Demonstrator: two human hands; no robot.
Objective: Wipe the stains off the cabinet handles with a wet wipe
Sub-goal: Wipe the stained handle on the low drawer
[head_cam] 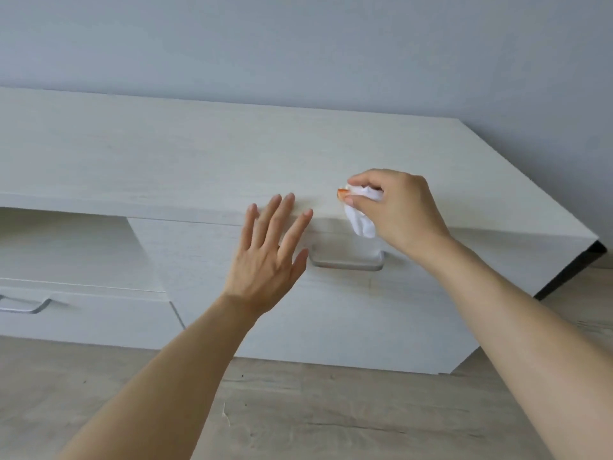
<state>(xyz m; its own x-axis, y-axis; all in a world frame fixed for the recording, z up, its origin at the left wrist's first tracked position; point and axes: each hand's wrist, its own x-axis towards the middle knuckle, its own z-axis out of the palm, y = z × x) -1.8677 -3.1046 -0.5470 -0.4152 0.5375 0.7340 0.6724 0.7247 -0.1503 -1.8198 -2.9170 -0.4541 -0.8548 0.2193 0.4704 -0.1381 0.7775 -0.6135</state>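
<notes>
A low white wood-grain cabinet stands directly on a light wood-plank floor, its back against a grey wall. Drawer fronts carry silver bar handles: one centre, one lower left.

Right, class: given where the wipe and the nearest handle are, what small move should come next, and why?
Probably lower the right hand so the wet wipe meets the metal handle just below it. The wipe is pinched above the cabinet's top edge, its tail hanging short of the handle. The left hand is open beside the handle, holding nothing.
</notes>
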